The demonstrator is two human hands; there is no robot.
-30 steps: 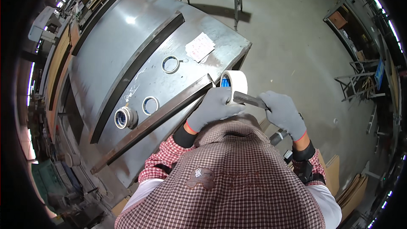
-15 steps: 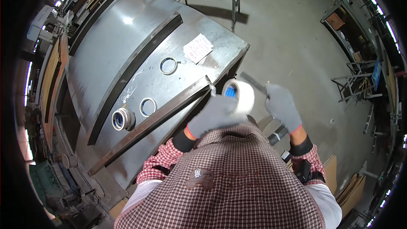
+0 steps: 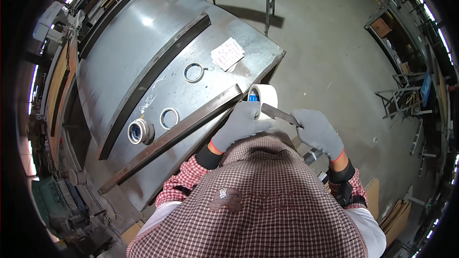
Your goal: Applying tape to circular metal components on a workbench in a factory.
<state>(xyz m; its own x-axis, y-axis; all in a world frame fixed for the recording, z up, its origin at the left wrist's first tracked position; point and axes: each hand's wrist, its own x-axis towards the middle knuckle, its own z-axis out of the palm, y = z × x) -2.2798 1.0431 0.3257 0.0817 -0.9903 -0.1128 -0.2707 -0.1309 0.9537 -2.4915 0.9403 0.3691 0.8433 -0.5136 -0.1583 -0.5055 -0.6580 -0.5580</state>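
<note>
My left hand (image 3: 241, 126), in a grey glove, grips a wide roll of white tape (image 3: 268, 94) with a blue-printed core, held in front of my apron by the table's corner. In my gloved right hand (image 3: 317, 133) is a flat, dark grey blade-like strip (image 3: 280, 114). Its far end meets the lower side of the roll; whether it cuts into the tape I cannot tell. A rusty steel bar (image 3: 177, 138) lies along the near table edge beside my left hand.
On the metal table (image 3: 129, 43) lie two thin tape rings (image 3: 193, 72), a stack of tape rolls (image 3: 139, 131), paper slips (image 3: 228, 54) and a second long bar (image 3: 153, 81). Trestle legs (image 3: 269, 5) stand beyond. At right are a metal frame stand (image 3: 399, 96) and cardboard (image 3: 394, 217).
The strip in my right hand has come left and down from above, onto the roll. My left hand has tilted the roll and moved it slightly left.
</note>
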